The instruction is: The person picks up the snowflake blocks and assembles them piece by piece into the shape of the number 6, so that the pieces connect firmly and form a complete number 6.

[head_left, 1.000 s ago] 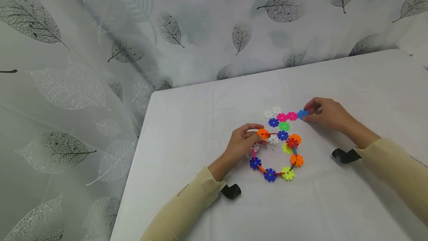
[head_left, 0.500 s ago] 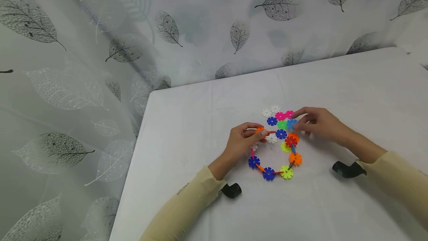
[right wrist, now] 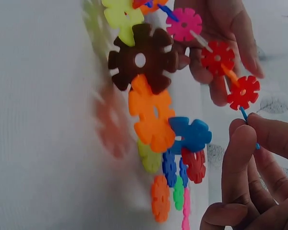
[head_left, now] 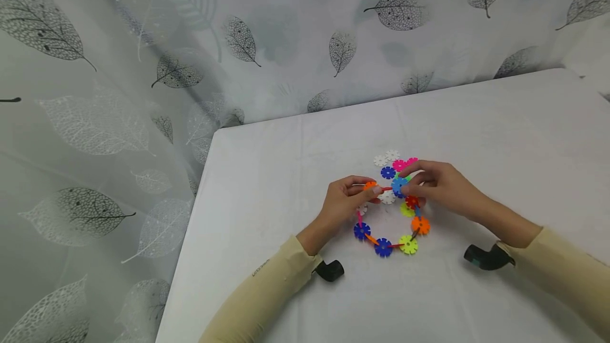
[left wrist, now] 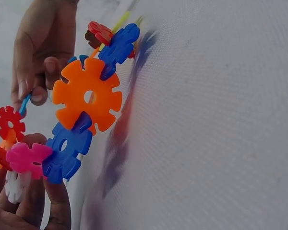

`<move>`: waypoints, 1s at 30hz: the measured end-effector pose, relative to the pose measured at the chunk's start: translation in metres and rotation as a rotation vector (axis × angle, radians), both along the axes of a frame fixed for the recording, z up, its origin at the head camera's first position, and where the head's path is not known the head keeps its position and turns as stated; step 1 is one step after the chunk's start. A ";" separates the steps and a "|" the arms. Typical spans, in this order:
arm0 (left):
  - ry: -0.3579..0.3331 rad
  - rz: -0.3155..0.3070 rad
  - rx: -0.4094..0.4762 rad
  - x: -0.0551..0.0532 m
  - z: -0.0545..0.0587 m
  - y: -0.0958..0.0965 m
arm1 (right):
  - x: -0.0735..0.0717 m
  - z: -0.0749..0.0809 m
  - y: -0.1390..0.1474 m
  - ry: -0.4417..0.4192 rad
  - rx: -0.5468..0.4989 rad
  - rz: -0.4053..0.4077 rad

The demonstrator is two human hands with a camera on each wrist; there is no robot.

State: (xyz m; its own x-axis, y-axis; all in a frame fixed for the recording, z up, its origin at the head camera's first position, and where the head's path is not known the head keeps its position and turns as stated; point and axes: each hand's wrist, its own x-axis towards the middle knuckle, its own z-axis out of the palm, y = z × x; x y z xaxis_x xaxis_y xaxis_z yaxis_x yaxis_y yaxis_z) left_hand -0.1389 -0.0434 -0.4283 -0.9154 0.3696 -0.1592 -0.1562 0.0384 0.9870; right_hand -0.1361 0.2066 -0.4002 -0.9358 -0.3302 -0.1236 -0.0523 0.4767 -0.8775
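Note:
A chain of slotted snowflake discs forms a curved loop, with an orange disc (left wrist: 77, 91) and a brown disc (right wrist: 120, 60) among its links. My left hand (head_left: 344, 200) holds the chain near its upper left end, fingers behind an orange disc (head_left: 370, 187). In the right wrist view, a red disc (right wrist: 244, 93) marks the chain's end. My right hand (head_left: 440, 187) pinches a light blue disc (head_left: 398, 186) between thumb and forefinger. Seen edge-on in that wrist view, the light blue disc (right wrist: 244, 115) meets the red disc's rim.
Behind the hands lie loose discs: white (head_left: 380, 161), pink (head_left: 399, 165) and dark blue (head_left: 388, 172). The right hand partly covers a green one. Another white disc (head_left: 388, 198) lies inside the loop. A leaf-patterned curtain (head_left: 286, 41) hangs behind the white table (head_left: 267, 173).
My right hand has taken the light blue disc from the right end of the loose discs and moved it left, toward the chain's end. My left hand has stayed nearly still.

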 end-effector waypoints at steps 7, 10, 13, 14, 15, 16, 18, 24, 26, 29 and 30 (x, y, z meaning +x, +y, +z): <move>-0.020 0.013 0.016 -0.001 -0.003 0.000 | 0.002 -0.001 -0.004 -0.055 -0.038 -0.008; -0.031 0.015 0.016 -0.002 -0.002 0.000 | 0.003 -0.001 -0.004 -0.074 -0.054 -0.018; -0.040 0.018 0.009 -0.002 -0.002 -0.001 | 0.004 -0.001 -0.005 -0.085 -0.067 -0.025; -0.043 0.020 0.010 -0.002 -0.002 -0.001 | 0.004 -0.002 -0.005 -0.087 -0.074 -0.027; -0.045 0.022 0.010 -0.003 -0.003 -0.001 | 0.004 -0.002 -0.005 -0.090 -0.082 -0.027; -0.048 0.026 0.010 -0.003 -0.003 -0.001 | 0.004 -0.002 -0.005 -0.094 -0.090 -0.029; -0.052 0.031 0.009 -0.003 -0.003 -0.001 | 0.004 -0.003 -0.005 -0.098 -0.104 -0.030; -0.048 0.033 0.016 -0.003 -0.003 -0.001 | 0.006 -0.002 -0.008 -0.092 -0.111 -0.039; -0.046 0.032 0.011 -0.003 -0.003 -0.001 | 0.008 -0.001 -0.009 -0.077 -0.100 -0.044; -0.041 0.032 -0.007 -0.002 -0.002 -0.001 | 0.010 0.000 -0.011 -0.038 -0.080 -0.051; -0.038 0.033 -0.012 -0.002 -0.001 -0.001 | 0.011 0.001 -0.012 -0.019 -0.072 -0.053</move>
State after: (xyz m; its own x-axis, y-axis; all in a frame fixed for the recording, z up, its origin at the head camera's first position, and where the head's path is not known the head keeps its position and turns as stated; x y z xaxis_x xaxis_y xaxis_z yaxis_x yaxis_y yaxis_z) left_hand -0.1407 -0.0449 -0.4297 -0.9203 0.3370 -0.1986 -0.1953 0.0440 0.9798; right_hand -0.1251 0.1947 -0.3997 -0.9499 -0.2889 -0.1189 -0.0118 0.4136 -0.9104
